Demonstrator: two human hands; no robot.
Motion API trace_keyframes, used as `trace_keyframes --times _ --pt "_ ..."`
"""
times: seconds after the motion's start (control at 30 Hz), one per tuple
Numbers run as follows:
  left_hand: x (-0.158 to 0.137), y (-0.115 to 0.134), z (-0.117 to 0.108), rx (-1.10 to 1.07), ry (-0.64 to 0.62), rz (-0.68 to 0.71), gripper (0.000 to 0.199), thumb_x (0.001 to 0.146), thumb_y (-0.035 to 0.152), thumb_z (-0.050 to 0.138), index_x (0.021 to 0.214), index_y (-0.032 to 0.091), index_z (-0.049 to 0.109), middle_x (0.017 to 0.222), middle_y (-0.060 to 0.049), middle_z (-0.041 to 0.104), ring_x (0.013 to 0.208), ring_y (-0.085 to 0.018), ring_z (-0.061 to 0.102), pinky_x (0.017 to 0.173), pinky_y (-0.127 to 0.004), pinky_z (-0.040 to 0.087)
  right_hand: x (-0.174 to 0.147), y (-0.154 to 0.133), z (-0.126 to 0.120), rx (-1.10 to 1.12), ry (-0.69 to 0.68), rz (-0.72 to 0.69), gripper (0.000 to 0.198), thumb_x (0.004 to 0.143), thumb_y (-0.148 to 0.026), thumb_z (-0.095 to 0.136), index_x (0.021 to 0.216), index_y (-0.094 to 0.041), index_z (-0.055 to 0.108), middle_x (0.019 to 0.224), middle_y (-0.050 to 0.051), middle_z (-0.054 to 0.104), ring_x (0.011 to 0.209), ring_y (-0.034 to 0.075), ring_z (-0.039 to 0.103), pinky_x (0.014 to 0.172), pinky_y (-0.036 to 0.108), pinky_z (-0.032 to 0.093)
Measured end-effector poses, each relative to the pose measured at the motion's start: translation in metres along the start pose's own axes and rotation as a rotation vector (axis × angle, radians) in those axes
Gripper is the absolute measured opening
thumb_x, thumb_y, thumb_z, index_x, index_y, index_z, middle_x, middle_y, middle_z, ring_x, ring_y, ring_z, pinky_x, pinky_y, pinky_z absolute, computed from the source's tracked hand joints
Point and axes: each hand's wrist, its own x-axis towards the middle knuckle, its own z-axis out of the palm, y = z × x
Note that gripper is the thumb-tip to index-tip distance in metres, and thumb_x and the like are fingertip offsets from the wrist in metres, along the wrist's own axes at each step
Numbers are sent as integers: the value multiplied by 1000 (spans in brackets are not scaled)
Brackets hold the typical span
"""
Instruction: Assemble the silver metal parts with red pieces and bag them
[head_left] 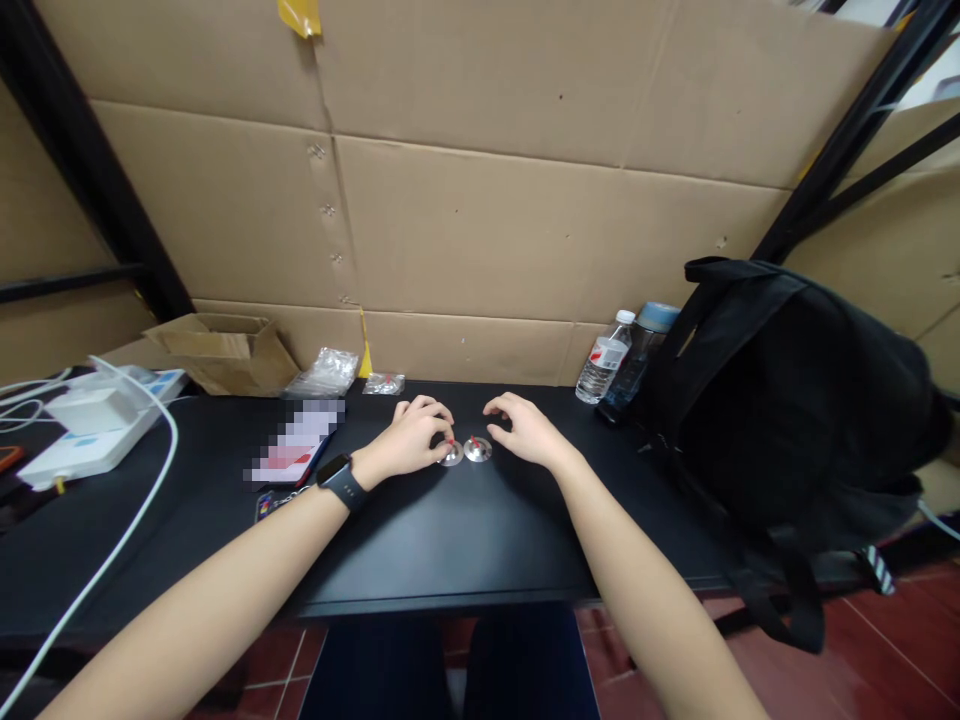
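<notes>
Two small shiny silver discs with red cords at their centres, which look like finger cymbals, lie side by side on the black table [442,540]. At the left finger cymbal [452,456], my left hand [409,438] has its thumb and forefinger closed about the red cord; the exact grip is partly hidden. The right finger cymbal [478,450] rests flat beside it. Just to its right, my right hand [527,428] hovers with thumb and fingers apart and holds nothing. My left wrist wears a dark watch [342,482].
On the left are a phone [296,442], a white power strip [105,435] with cables, and an open cardboard box [232,355]. Clear plastic packets [330,372] lie at the back. A water bottle [604,360], a blue-lidded bottle [651,325] and a black backpack [787,400] stand right.
</notes>
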Motion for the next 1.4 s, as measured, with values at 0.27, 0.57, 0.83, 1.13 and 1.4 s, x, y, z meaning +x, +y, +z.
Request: trace_keyframes --times 0.27,0.57,0.83,1.13,1.4 --pt "-6 -45 -38 217 163 -215 21 92 32 55 105 28 71 120 -8 69 119 -33 50 100 -51 33 -4 36 -20 -117 -106 156 37 77 -18 77 113 -20 70 112 10 63 93 21 65 87 35 51" --pt "-46 -128 -71 411 138 -660 42 90 37 50 129 28 63 144 -12 58 130 -42 39 98 -60 30 -2 40 -13 -6 -123 112 38 80 -20 76 118 -19 69 113 11 67 102 23 66 90 37 53" --pt "-48 -147 -65 377 62 -740 38 94 39 41 118 26 67 137 -12 64 131 -39 42 100 -55 31 -2 43 -9 54 -130 132 49 84 -24 71 131 -22 59 117 11 67 103 21 65 92 38 53" --pt "-47 -150 -66 380 43 -710 28 91 34 46 104 23 69 124 -12 69 129 -36 46 99 -51 33 -2 40 -10 71 -144 135 48 84 -25 71 130 -23 58 118 10 66 105 22 64 93 38 52" --pt "-48 -149 -71 379 77 -656 31 84 31 55 109 22 72 119 -12 71 121 -37 52 94 -48 31 -2 38 -12 75 -164 139 48 84 -25 72 130 -22 58 119 10 66 107 21 63 94 38 52"
